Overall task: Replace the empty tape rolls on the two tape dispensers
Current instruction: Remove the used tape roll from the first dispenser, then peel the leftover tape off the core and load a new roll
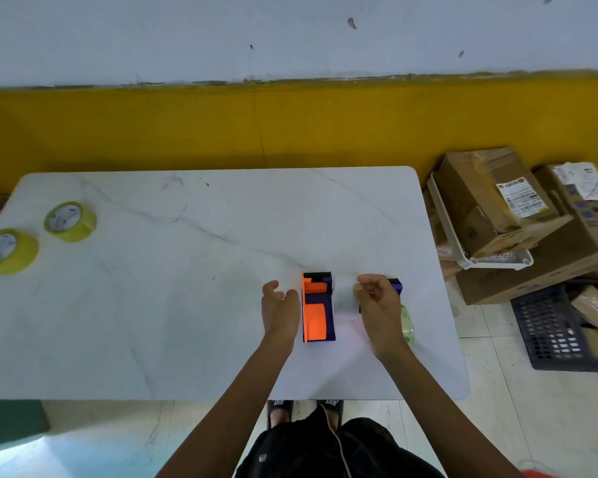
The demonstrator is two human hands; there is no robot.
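Pinching what looks like a clear tape end between thumb and forefinger, the right hand point(377, 305) covers the second dispenser point(396, 284), so it should pull straight and taut while the spread, empty left hand point(279, 307) steadies the orange dispenser point(316, 307).

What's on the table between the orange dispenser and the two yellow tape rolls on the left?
Only the left hand, right beside the orange dispenser. From there to the yellow tape rolls the head view shows bare table.
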